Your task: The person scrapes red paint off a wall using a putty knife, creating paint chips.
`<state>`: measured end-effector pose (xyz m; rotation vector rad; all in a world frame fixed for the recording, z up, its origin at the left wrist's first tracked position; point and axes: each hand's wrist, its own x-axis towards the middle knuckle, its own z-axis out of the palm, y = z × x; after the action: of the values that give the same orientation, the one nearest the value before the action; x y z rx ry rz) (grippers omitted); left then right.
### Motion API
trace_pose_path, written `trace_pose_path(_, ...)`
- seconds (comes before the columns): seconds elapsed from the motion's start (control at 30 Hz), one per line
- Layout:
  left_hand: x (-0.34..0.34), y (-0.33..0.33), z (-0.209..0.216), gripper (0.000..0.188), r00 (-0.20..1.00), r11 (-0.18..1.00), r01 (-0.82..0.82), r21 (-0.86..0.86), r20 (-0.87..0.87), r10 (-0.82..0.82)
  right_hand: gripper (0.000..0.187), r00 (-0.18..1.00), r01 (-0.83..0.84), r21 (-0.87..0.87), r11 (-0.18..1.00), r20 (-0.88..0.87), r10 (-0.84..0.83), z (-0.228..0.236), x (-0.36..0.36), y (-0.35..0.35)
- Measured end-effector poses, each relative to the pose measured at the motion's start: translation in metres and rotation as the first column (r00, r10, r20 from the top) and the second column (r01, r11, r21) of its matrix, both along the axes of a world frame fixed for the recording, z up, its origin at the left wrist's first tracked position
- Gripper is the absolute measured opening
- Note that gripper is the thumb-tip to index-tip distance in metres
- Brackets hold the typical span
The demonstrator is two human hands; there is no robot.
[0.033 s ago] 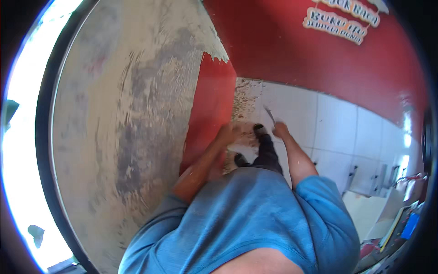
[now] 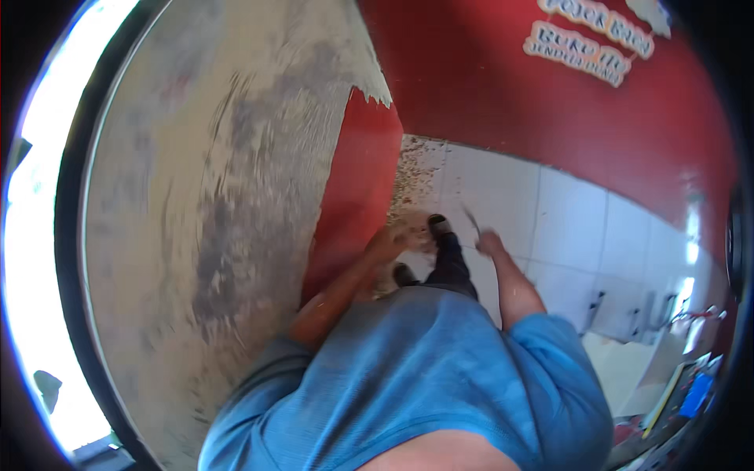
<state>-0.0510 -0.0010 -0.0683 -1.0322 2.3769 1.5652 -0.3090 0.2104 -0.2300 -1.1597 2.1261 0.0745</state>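
Note:
My right hand (image 2: pixel 488 242) is closed around a thin, narrow-bladed tool (image 2: pixel 471 218), held above the white floor tiles. The blade points away from me; its exact kind is too blurred to make out. My left hand (image 2: pixel 383 245) is beside the remaining red paint (image 2: pixel 360 169) low on the left wall, its fingers smeared by motion. Whether it touches the wall or holds anything is unclear. Above and around that red patch, the wall has a bare, scraped grey-beige surface (image 2: pixel 259 157) with a ragged paint edge.
Crumbled debris (image 2: pixel 412 173) lies on the floor along the left wall, by my dark shoes (image 2: pixel 440 225). A red wall (image 2: pixel 471 78) with lettered signs (image 2: pixel 585 53) stands ahead. At right are a pale box-like piece (image 2: pixel 620 369) and a blue item (image 2: pixel 696 395). A dark frame (image 2: pixel 75 235) edges the left wall.
The view has shifted slightly. My right hand, with the tool, has moved a little right and nearer to me. My left hand has also come slightly nearer.

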Motion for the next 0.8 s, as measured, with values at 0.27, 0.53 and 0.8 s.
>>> trace_pose_path(0.27,0.306,0.139,-0.096,0.029,0.926,0.866,-0.344,0.364,0.287,0.248,0.035,0.991,-0.133,0.455,0.881,0.046,0.126,-0.019,-0.067,0.321)
trace_pose_path(0.53,0.349,0.26,-0.155,0.024,0.828,0.957,-0.233,-0.174,0.48,0.289,0.037,0.66,-0.726,0.225,0.649,-0.036,0.75,-0.046,-0.039,0.234)
trace_pose_path(0.8,0.193,0.323,-0.044,0.025,0.729,0.73,-0.683,-0.013,-0.06,0.682,0.019,0.974,-0.205,-0.57,0.796,-0.037,0.224,0.205,0.03,-0.005)
